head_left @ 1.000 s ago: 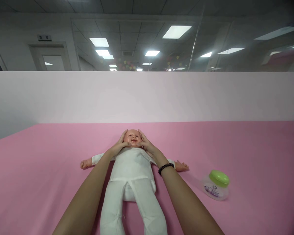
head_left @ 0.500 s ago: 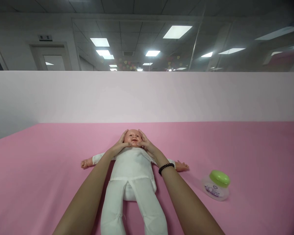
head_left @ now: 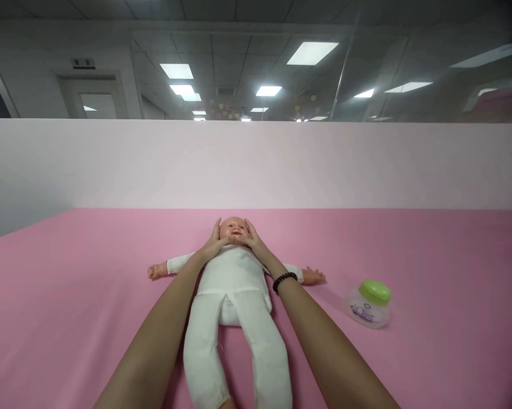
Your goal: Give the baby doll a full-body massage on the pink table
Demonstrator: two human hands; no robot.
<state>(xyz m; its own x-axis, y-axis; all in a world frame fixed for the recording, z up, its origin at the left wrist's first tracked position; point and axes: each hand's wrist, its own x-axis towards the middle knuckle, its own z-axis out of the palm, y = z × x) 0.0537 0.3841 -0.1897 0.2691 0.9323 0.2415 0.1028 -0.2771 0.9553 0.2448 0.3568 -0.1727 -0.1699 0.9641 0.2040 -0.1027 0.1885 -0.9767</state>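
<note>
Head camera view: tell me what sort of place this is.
Probably a childcare training room: a baby doll lies on a pink padded surface, with ceiling light panels beyond.

Doll's feet [head_left: 227, 404] cut off at bottom edge; jar label [head_left: 362, 312] blurred.

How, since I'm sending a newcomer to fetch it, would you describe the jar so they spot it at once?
On the pink surface below the white wall, find the doll in white clothes lying on its back. The jar stands on the person's right, beyond the doll's outstretched arm. Squat and translucent with purple print, it alone there has a bright green lid.
</note>
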